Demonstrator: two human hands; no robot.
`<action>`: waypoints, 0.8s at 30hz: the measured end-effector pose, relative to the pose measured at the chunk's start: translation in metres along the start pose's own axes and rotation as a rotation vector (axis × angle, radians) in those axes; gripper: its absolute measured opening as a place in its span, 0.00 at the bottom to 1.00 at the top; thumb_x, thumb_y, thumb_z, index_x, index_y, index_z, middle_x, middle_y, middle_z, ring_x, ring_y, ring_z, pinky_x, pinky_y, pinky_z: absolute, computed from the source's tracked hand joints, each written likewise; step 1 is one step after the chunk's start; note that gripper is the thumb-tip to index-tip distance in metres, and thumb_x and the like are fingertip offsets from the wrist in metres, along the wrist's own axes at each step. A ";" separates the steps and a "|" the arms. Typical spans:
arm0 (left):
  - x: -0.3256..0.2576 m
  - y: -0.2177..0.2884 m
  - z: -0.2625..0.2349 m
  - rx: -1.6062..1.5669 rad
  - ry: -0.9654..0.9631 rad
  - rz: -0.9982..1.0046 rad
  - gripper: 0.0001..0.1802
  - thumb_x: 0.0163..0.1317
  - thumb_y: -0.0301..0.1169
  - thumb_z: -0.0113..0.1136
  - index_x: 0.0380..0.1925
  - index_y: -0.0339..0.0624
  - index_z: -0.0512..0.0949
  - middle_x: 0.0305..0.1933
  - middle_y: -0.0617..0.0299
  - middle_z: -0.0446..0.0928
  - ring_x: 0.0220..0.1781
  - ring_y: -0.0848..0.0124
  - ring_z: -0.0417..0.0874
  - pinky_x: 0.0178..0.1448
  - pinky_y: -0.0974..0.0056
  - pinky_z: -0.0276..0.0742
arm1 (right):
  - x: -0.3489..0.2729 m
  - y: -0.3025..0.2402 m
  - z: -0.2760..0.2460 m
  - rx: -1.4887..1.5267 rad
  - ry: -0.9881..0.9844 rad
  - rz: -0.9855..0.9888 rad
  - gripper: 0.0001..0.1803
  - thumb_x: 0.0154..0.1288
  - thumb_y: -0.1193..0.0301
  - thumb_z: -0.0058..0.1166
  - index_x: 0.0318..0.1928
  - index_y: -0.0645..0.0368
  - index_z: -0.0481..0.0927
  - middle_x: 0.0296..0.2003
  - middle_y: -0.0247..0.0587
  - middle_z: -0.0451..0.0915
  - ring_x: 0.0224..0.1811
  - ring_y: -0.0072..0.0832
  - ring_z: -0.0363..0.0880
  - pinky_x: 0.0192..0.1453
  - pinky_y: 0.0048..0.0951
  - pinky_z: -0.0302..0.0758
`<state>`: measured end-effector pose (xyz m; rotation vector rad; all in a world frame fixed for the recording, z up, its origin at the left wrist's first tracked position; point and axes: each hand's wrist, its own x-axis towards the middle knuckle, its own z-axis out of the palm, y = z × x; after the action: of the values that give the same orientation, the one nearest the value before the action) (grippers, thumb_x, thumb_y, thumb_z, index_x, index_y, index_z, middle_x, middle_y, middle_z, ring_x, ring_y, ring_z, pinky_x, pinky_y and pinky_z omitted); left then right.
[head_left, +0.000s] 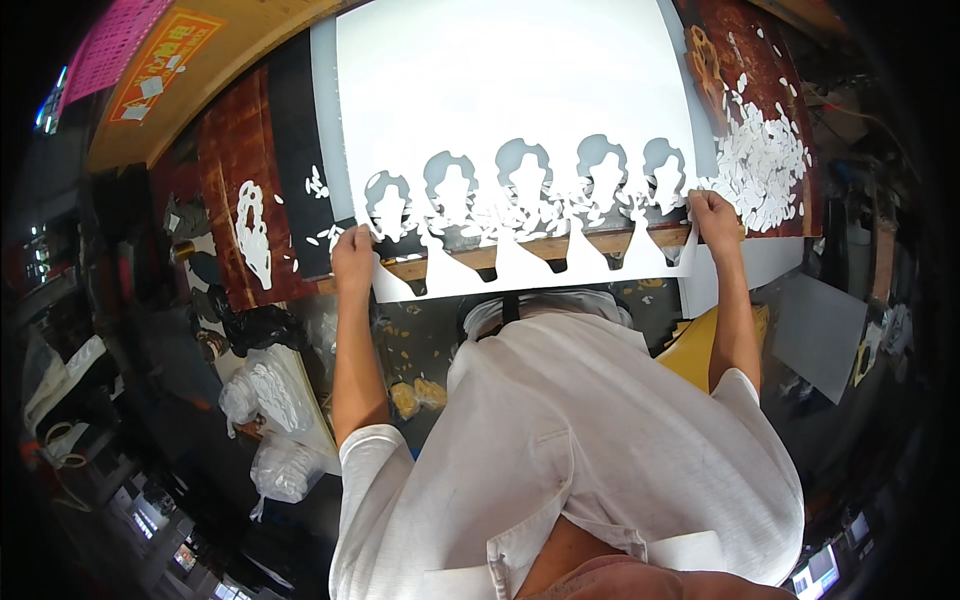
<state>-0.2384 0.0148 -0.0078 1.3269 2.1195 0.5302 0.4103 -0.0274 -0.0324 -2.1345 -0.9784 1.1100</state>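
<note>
2 hands hold the near edge of a punched white sheet at a workbench.

At far left, clear plastic bags (275,400) of white cut pieces sit low beside the bench, and a white cutout shape (252,232) lies on the reddish board (225,150). The left hand (352,258) is closed on the sheet's near left corner, fingers curled over the edge. The white sheet (500,80) spreads flat across the bench, with 5 rounded shapes cut out in a row near its front edge and small white scraps (520,212) strewn along them. The right hand (714,220) grips the near right corner. Beyond it lies a heap of white offcuts (762,160).
</note>
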 end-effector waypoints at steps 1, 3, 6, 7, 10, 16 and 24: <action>0.000 0.001 0.000 0.047 -0.017 -0.024 0.24 0.77 0.46 0.57 0.47 0.32 0.86 0.38 0.48 0.89 0.42 0.51 0.90 0.51 0.51 0.81 | -0.001 0.000 0.000 -0.009 -0.022 -0.065 0.21 0.78 0.56 0.60 0.44 0.66 0.88 0.28 0.25 0.80 0.29 0.15 0.71 0.33 0.25 0.69; -0.007 -0.001 -0.003 0.118 -0.051 -0.017 0.23 0.77 0.45 0.57 0.42 0.33 0.86 0.35 0.47 0.88 0.40 0.50 0.90 0.49 0.50 0.81 | -0.011 0.005 -0.002 -0.041 0.026 -0.045 0.17 0.77 0.60 0.61 0.39 0.65 0.86 0.25 0.25 0.78 0.27 0.15 0.70 0.32 0.25 0.68; -0.020 -0.010 -0.008 0.218 -0.034 0.081 0.20 0.76 0.43 0.61 0.41 0.33 0.86 0.34 0.45 0.88 0.39 0.48 0.89 0.47 0.49 0.81 | -0.026 0.015 -0.008 -0.051 -0.005 0.055 0.15 0.76 0.62 0.65 0.42 0.65 0.88 0.28 0.26 0.81 0.30 0.15 0.72 0.34 0.24 0.71; -0.021 -0.014 -0.008 0.228 -0.051 0.038 0.20 0.76 0.43 0.62 0.43 0.33 0.86 0.35 0.46 0.88 0.39 0.50 0.90 0.47 0.50 0.82 | -0.027 0.016 -0.009 0.054 -0.019 0.011 0.16 0.76 0.61 0.65 0.44 0.65 0.88 0.29 0.26 0.81 0.31 0.15 0.73 0.35 0.24 0.71; -0.010 -0.019 -0.003 -0.036 0.003 0.108 0.22 0.78 0.43 0.62 0.52 0.31 0.86 0.43 0.48 0.90 0.45 0.61 0.90 0.51 0.55 0.82 | -0.019 0.014 -0.004 0.139 0.024 -0.037 0.21 0.76 0.59 0.66 0.52 0.68 0.88 0.35 0.29 0.85 0.34 0.16 0.76 0.37 0.24 0.74; 0.002 -0.026 0.000 0.089 -0.050 0.001 0.21 0.79 0.43 0.58 0.48 0.34 0.86 0.37 0.47 0.87 0.39 0.58 0.86 0.49 0.55 0.80 | -0.006 -0.008 -0.014 -0.223 -0.031 0.109 0.22 0.74 0.55 0.65 0.38 0.65 0.89 0.26 0.35 0.83 0.30 0.21 0.77 0.35 0.30 0.76; -0.006 -0.045 0.005 -0.035 -0.055 -0.027 0.23 0.81 0.45 0.58 0.43 0.31 0.84 0.32 0.64 0.82 0.35 0.75 0.76 0.44 0.63 0.76 | 0.128 -0.067 -0.052 -0.186 0.207 -0.365 0.43 0.67 0.50 0.69 0.73 0.68 0.76 0.54 0.57 0.87 0.45 0.34 0.89 0.53 0.35 0.83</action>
<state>-0.2633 -0.0098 -0.0365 1.2773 2.0715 0.5115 0.4817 0.1077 -0.0154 -2.0488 -1.3455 0.6307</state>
